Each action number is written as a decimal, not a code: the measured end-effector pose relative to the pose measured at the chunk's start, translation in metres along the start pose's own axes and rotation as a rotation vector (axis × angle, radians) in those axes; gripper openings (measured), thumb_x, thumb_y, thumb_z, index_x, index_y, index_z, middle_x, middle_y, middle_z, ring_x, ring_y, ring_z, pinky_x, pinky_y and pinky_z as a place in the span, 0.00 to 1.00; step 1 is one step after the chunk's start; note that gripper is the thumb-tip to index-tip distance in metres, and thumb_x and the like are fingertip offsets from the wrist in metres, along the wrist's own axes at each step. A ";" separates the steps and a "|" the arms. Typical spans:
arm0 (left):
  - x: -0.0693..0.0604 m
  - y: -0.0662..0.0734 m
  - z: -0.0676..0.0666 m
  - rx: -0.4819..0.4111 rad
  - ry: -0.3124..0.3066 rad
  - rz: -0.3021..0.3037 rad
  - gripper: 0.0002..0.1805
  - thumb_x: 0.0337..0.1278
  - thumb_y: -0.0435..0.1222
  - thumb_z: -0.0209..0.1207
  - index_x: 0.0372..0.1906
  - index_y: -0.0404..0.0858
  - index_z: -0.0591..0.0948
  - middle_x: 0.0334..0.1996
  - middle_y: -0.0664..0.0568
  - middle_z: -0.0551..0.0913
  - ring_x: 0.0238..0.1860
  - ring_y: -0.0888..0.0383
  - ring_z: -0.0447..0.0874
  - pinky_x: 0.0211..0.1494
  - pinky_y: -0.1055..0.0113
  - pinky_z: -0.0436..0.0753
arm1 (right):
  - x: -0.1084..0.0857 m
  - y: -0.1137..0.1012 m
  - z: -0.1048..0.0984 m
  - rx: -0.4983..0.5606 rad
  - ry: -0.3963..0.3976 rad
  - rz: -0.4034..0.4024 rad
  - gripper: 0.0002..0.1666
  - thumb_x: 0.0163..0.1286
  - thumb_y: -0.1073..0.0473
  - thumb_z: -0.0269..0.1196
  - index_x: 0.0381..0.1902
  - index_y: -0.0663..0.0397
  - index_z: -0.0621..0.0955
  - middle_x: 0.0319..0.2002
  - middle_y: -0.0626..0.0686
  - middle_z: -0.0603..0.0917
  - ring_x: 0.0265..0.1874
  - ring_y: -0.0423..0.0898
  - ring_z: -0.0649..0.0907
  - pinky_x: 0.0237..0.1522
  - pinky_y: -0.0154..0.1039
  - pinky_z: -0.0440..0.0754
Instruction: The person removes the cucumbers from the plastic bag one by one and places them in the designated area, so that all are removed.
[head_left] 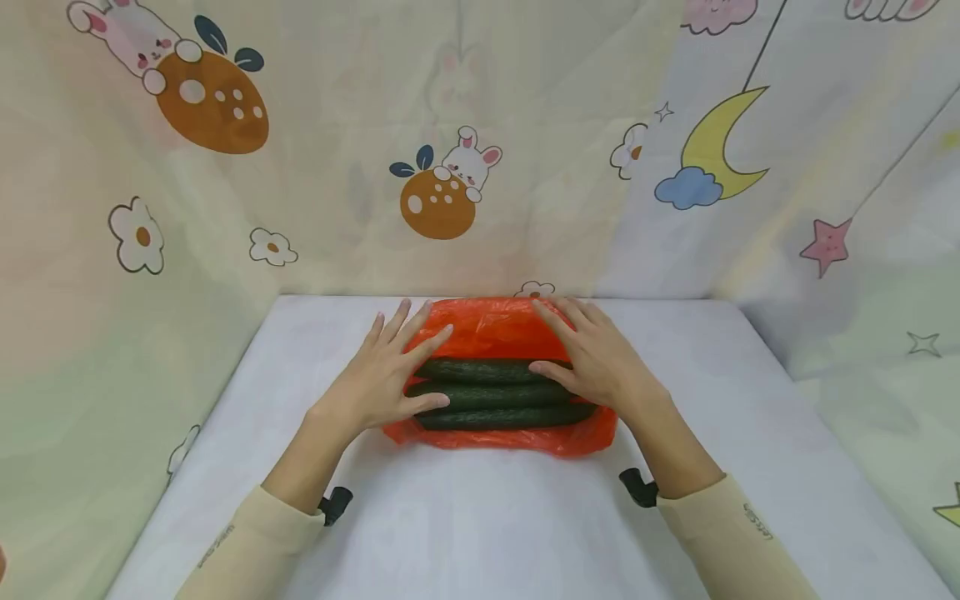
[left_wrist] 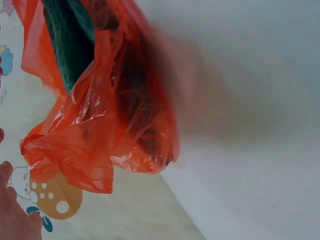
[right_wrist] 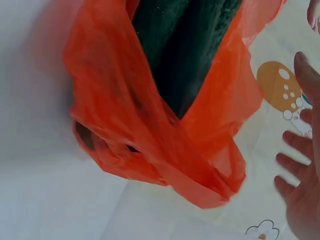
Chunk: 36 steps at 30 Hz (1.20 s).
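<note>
Beyond the fingertips, a pale cloth (head_left: 337, 83) printed with rabbits, oranges and flowers is hanging as a wall and turning forward along both sides. Below the fingers, a white tabletop (head_left: 480, 525) is stretching from that wall back past the wrists. Lying on it between and beneath the two hands' fingers, an orange-red plastic bag (head_left: 487, 329) is gaping upward, its far flap spreading between the fingertips. Within the bag, three dark green cucumbers (head_left: 502, 395) are lying side by side, running crosswise from the left fingers to the right. Above the bag's left end, the left hand (head_left: 378, 375) is hovering, its thumb crossing over the middle cucumber; above the right end, the right hand (head_left: 600, 358) is hovering, its thumb crossing over the farthest one. All visible fingers are spreading loosely, standing apart from the plastic in both wrist views. Behind the fingers, small black fittings (head_left: 637, 487) are jutting inward at the wrists.
</note>
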<state>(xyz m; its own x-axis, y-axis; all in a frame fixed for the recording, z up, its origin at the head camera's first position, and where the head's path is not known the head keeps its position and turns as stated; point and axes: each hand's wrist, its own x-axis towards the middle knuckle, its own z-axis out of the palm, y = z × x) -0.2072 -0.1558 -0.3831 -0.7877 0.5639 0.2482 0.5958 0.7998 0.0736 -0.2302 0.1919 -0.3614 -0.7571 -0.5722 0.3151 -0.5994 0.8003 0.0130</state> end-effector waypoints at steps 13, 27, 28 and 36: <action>-0.025 -0.002 0.010 0.015 0.015 0.032 0.61 0.49 0.69 0.67 0.81 0.41 0.59 0.82 0.47 0.53 0.83 0.44 0.44 0.81 0.40 0.52 | 0.000 -0.019 0.016 0.255 -0.075 -0.062 0.48 0.68 0.39 0.69 0.79 0.47 0.65 0.75 0.54 0.68 0.74 0.55 0.68 0.71 0.55 0.72; -0.041 -0.009 0.029 0.082 -0.011 -0.111 0.64 0.41 0.67 0.73 0.81 0.43 0.60 0.82 0.45 0.53 0.82 0.42 0.48 0.79 0.39 0.56 | -0.005 -0.032 0.043 0.372 -0.142 -0.093 0.41 0.63 0.49 0.76 0.73 0.43 0.74 0.67 0.43 0.79 0.68 0.48 0.76 0.68 0.50 0.77; -0.042 -0.011 0.030 0.082 -0.021 -0.127 0.65 0.40 0.67 0.73 0.81 0.43 0.59 0.82 0.45 0.53 0.82 0.43 0.48 0.80 0.39 0.55 | -0.005 -0.033 0.045 0.384 -0.142 -0.095 0.41 0.63 0.49 0.76 0.72 0.43 0.75 0.67 0.44 0.79 0.68 0.48 0.76 0.68 0.50 0.77; -0.052 -0.019 0.039 0.041 -0.069 -0.180 0.67 0.38 0.64 0.76 0.82 0.40 0.58 0.82 0.45 0.55 0.82 0.42 0.50 0.79 0.38 0.57 | -0.004 -0.040 0.054 0.463 -0.150 -0.074 0.43 0.60 0.50 0.77 0.73 0.43 0.75 0.67 0.47 0.79 0.67 0.50 0.77 0.67 0.52 0.77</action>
<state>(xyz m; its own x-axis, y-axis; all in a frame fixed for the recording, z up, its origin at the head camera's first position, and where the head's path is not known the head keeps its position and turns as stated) -0.1838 -0.1924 -0.4352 -0.8907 0.4228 0.1673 0.4385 0.8959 0.0706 -0.2173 0.1524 -0.4148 -0.7171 -0.6709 0.1888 -0.6795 0.6128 -0.4034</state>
